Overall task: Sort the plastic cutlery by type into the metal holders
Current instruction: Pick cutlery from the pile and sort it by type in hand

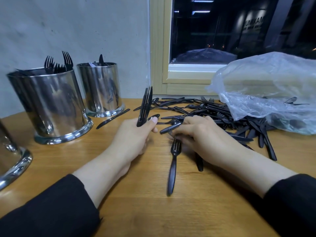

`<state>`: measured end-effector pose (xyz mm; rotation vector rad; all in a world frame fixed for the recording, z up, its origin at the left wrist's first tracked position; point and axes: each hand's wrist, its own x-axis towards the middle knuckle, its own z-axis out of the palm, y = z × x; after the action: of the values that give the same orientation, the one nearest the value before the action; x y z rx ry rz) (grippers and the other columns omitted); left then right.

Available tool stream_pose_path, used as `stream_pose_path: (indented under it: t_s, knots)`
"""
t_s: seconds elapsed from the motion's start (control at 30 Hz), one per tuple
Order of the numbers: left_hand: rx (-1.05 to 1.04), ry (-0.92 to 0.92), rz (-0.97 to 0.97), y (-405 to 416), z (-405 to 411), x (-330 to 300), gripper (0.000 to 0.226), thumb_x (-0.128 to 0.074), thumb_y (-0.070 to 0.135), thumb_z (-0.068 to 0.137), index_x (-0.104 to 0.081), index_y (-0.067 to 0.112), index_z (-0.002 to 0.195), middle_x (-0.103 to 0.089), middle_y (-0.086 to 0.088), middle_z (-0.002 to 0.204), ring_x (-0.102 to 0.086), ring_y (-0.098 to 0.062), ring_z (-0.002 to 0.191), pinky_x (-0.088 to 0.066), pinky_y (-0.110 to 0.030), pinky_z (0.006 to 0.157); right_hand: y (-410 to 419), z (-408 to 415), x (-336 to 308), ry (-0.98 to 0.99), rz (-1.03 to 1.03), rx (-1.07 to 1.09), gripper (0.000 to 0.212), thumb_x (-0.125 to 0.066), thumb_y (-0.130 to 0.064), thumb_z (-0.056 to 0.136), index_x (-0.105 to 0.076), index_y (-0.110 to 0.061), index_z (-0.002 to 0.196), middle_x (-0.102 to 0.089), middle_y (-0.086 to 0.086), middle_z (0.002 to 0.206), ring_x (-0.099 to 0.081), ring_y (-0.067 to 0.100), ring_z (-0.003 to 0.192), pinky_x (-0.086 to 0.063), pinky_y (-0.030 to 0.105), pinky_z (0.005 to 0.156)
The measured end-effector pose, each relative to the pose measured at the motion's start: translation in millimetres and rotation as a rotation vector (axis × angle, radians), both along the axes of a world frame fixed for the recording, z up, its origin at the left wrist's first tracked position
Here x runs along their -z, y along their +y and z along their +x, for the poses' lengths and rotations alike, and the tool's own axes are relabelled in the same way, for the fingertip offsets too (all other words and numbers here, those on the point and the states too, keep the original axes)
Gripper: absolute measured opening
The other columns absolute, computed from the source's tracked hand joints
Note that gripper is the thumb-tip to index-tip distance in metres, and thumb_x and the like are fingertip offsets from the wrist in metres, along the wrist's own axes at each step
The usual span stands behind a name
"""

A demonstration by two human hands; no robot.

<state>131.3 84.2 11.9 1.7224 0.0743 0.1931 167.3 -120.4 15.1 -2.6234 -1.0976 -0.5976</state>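
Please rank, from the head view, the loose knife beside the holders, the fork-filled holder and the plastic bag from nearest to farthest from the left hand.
From the left hand:
1. Loose knife, on the table just to its left.
2. Fork-filled holder, farther left.
3. Plastic bag, far right, beyond the pile.

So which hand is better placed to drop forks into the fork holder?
Left. The left hand already grips a fork bundle beside the fork holder; the right hand is at the pile.

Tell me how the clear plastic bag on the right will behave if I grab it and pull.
The plastic bag is thin and crumpled, so it will probably collapse floppily rather than hold shape. It drapes over part of the cutlery pile, so pulling likely drags pieces along. It looks light, though cutlery inside adds some weight.
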Motion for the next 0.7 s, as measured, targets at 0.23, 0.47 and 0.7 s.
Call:
stream_pose_path:
  t_s: [0.23,0.47,0.7]
  knots:
    - [0.111,0.005,-0.215,-6,-4,-2,0.033,-0.062,0.038,0.1,-0.076,0.008,0.102,-0.048,0.004,0.065,-0.034,-0.01,0.048,-0.027,-0.024,0.044,2,-7,-8,-0.198,0.207,-0.192,0.032,-0.067,-0.009,0.09,-0.073,-0.018,0.121,-0.067,-0.004,0.084,-0.061,0.017,0.079,-0.051,0.031,0.074]
    - [0.239,0.085,-0.45,-9,-1,0,0.036,-0.068,0.029,0.097,-0.065,-0.004,0.113,-0.043,-0.003,0.074,-0.034,-0.009,0.051,-0.025,-0.02,0.041,16,-13,-4,-0.19,0.063,-0.409,0.028,-0.056,-0.015,0.098,-0.074,-0.013,0.12,-0.068,0.001,0.097,-0.053,0.016,0.086,-0.036,0.01,0.086]
    - [0.092,-0.025,-0.327,-4,-2,-7,0.02,-0.056,0.03,0.104,-0.063,0.012,0.102,-0.062,-0.001,0.064,-0.037,-0.009,0.047,-0.027,-0.022,0.04,-19,0,-24,-0.052,0.474,0.102,0.019,-0.061,-0.017,0.096,-0.075,-0.021,0.107,-0.061,-0.025,0.081,-0.056,-0.009,0.076,-0.039,0.006,0.07]
